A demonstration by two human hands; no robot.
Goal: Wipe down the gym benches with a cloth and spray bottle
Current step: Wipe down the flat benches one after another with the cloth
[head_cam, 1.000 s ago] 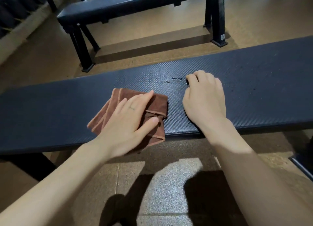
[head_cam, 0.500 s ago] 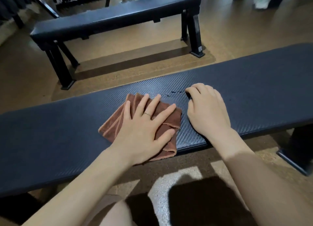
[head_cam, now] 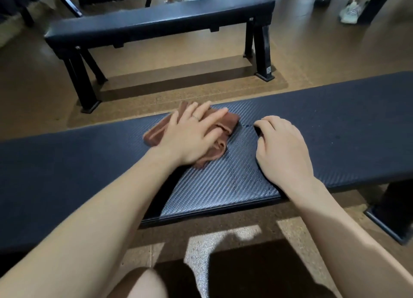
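Here the left hand (head_cam: 192,134) presses flat, fingers straight, on the brown cloth (head_cam: 225,123) at the bench's (head_cam: 335,123) far edge; the right hand (head_cam: 281,145), loosely curled and empty, braces beside it. Overlapping strokes under even pressure should cover the droplets (head_cam: 247,125).

The left hand (head_cam: 192,134) lay palm down with straight, spread fingers (head_cam: 218,115). The right hand (head_cam: 282,149) rested palm down beside it, fingers bent, both forearms extended forward.
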